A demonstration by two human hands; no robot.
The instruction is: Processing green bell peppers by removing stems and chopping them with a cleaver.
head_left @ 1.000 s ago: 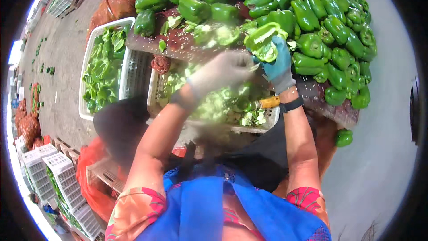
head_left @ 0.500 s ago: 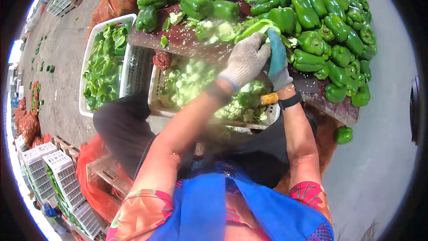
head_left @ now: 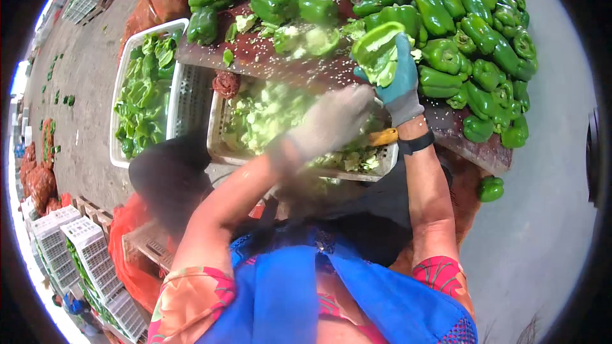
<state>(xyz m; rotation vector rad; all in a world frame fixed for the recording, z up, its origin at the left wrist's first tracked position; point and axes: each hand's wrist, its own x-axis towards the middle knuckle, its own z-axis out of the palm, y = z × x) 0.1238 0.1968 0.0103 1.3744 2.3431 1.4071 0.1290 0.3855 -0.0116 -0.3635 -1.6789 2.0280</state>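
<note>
My right hand point(head_left: 400, 83), in a teal-and-white glove, grips a cut green bell pepper point(head_left: 376, 51) over the edge of the dark board. The pepper's pale hollow inside faces up. A yellow handle point(head_left: 383, 137) juts out beside my right wrist; whether my right hand also holds it I cannot tell. My left hand point(head_left: 338, 121), in a white knit glove, is smeared by motion above a white crate point(head_left: 220, 146) of pale pepper cores and scraps. Its fingers are too blurred to read, and it is apart from the pepper.
Whole green peppers point(head_left: 484, 38) are heaped on the seed-strewn board point(head_left: 255, 57). A white crate point(head_left: 118, 134) of cut pepper pieces stands at the left. One pepper point(head_left: 490, 188) lies below the board's right corner. Stacked crates point(head_left: 95, 251) and red mesh bags are at the far left.
My left hand has come away from the pepper, down and toward me over the scrap crate. The pepper in my right hand has turned, showing its hollow inside.
</note>
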